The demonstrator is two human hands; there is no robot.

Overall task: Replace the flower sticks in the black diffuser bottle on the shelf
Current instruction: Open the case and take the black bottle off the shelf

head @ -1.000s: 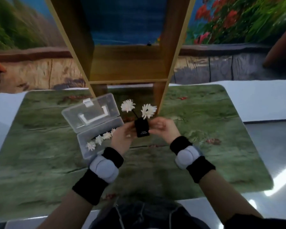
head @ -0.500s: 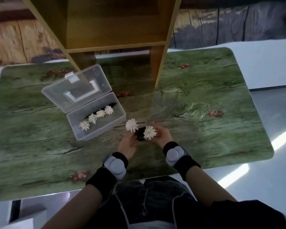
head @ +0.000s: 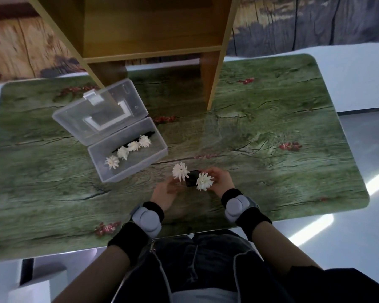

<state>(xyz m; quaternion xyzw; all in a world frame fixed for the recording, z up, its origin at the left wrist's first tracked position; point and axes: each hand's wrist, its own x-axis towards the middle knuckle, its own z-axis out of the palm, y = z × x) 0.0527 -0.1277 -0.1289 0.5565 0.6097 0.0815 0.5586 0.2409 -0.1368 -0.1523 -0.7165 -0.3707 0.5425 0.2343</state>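
- A person seated at a tabletop [head: 271,132] covered by a green wood-grain mat holds a black diffuser bottle [head: 192,181] low over the mat, near its front edge.
- The left hand [head: 165,194] sits at the bottle's left side with its fingers curled towards it; the grip there appears closed on the bottle, though a flower head hides the contact.
- The right hand [head: 220,182] wraps the bottle's right side, fingers curled round it in a closed grip.
- Two white flower sticks rise from the bottle: one bloom [head: 180,171] leans left above the left hand, the other bloom [head: 204,181] leans right and covers part of the right hand.
- A clear plastic box [head: 140,165] lies open on the mat to the left of the hands, its hinged lid [head: 101,114] tilted back.
- Inside the box lie four spare white flowers [head: 128,150] in a diagonal row, with dark stems showing behind them.
- A wooden shelf [head: 153,40] stands at the back of the mat, well apart from the bottle; its right leg [head: 211,79] rests on the mat.
- Black wristbands with grey sensor pods circle both wrists: the left wrist unit [head: 146,218] and the right wrist unit [head: 236,206].
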